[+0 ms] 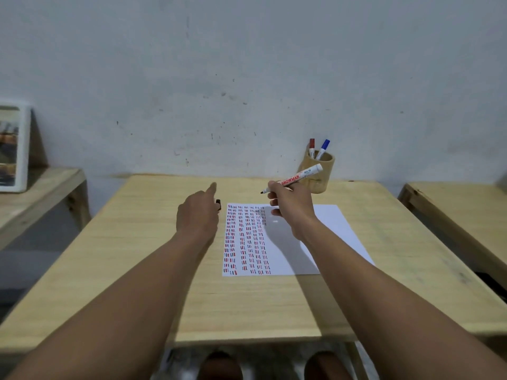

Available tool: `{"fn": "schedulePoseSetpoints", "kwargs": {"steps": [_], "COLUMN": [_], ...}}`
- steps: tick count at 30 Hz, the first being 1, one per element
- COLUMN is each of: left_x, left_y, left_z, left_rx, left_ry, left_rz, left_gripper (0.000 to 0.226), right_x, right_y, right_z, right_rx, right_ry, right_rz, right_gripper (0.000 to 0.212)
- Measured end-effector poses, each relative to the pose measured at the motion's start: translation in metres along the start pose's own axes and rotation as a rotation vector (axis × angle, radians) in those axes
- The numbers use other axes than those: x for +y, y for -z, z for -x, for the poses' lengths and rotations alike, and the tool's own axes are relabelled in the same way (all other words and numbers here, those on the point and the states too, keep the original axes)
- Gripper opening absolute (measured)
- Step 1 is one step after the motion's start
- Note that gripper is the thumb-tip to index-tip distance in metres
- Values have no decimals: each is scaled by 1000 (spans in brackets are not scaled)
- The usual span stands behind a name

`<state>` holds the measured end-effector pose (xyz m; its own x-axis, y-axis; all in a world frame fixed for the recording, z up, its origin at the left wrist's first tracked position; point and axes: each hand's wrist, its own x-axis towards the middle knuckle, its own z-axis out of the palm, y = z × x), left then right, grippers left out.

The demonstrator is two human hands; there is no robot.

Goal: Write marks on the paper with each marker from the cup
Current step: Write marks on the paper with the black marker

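Observation:
A white paper (323,231) lies on the wooden table (164,264); its left half is filled with columns of short red, blue and black marks (247,242). My right hand (290,204) hovers over the paper's far edge and grips an uncapped white marker (299,178), black tip pointing left. My left hand (196,215) is just left of the paper, index finger stretched out, and a small black cap (218,203) shows at its fingers, apparently held. A wooden cup (321,176) at the back right holds a red-capped marker (312,146) and a blue-capped marker (323,148).
A grey wall rises right behind the table. A lower wooden bench (35,198) on the left carries a framed picture (12,149). Another wooden table (461,215) stands on the right. My knees (219,366) show below the table's near edge.

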<state>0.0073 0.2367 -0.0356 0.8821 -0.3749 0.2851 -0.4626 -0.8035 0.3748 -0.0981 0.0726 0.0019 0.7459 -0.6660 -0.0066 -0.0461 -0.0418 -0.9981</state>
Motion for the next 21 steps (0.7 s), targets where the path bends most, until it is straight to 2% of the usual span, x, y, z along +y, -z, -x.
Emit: {"fn": "schedulePoseSetpoints", "kwargs": {"steps": [4, 9, 14, 21], "left_x": [-9, -19, -19, -18], "left_y": [-5, -12, -13, -13], "left_z": [28, 44, 44, 47], "left_rx": [-30, -269, -325, -312], "left_ry": [43, 34, 1, 3], "left_rz": [-20, -176, -198, -213], "left_gripper": [19, 53, 56, 57], "right_x": [8, 25, 43, 48], "right_y": [6, 14, 14, 13], "right_z": [1, 2, 8, 9], "right_rx": [1, 52, 62, 13], "right_ry": [61, 95, 79, 107], "right_rz": [166, 401, 407, 477], "right_gripper": [13, 21, 23, 29]}}
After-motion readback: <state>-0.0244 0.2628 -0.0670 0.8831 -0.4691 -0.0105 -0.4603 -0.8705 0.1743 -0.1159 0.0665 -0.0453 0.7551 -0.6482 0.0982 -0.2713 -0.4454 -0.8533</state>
